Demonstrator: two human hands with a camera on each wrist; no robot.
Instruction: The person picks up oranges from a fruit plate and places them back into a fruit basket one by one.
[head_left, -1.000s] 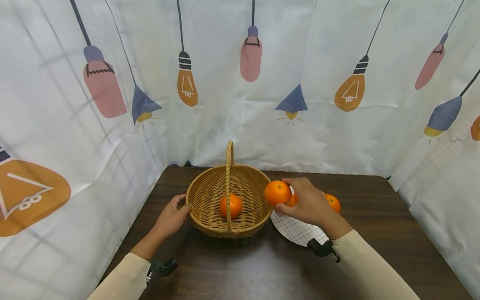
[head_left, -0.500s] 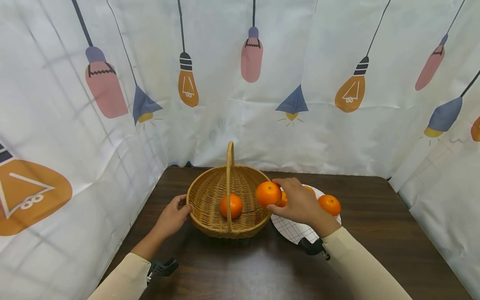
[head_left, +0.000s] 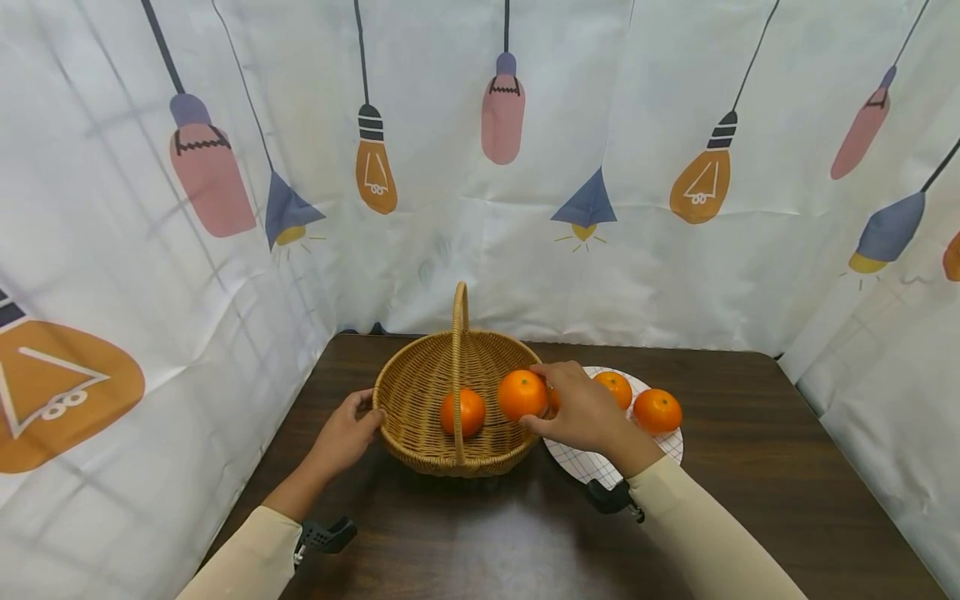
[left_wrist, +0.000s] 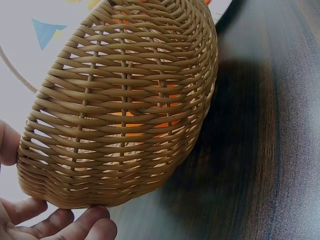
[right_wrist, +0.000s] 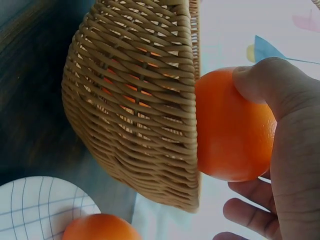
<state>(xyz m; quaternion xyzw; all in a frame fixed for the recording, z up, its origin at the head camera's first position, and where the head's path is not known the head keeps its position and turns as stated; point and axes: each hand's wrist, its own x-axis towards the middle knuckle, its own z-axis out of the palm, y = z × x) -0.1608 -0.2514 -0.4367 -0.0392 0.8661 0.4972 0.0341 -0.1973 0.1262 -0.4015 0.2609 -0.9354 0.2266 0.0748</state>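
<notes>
A wicker basket [head_left: 420, 375] with an arched handle stands on the table, an orange [head_left: 471, 412] lying inside it. My left hand [head_left: 347, 433] holds the basket's left rim; in the left wrist view its fingers [left_wrist: 75, 225] touch the outer weave. At the right rim, my right hand [head_left: 588, 412] grips another orange [head_left: 522, 394] between thumb and fingers. Up close in the right wrist view, this orange [right_wrist: 232, 130] is right at the basket's edge, its far side hidden by the weave. A further patch of orange shows between it and the palm in the head view.
Right of the basket lies a white plate [head_left: 581, 462] with a grid pattern, partly behind my right arm. It bears an orange [head_left: 615, 389] at the back and another orange [head_left: 657, 411] at its right. A patterned curtain [head_left: 480, 242] encloses the dark wooden table [head_left: 465, 542].
My right hand has moved left with its orange, from the plate side to over the basket's right rim. More of the plate's oranges shows. The left hand and basket have stayed put.
</notes>
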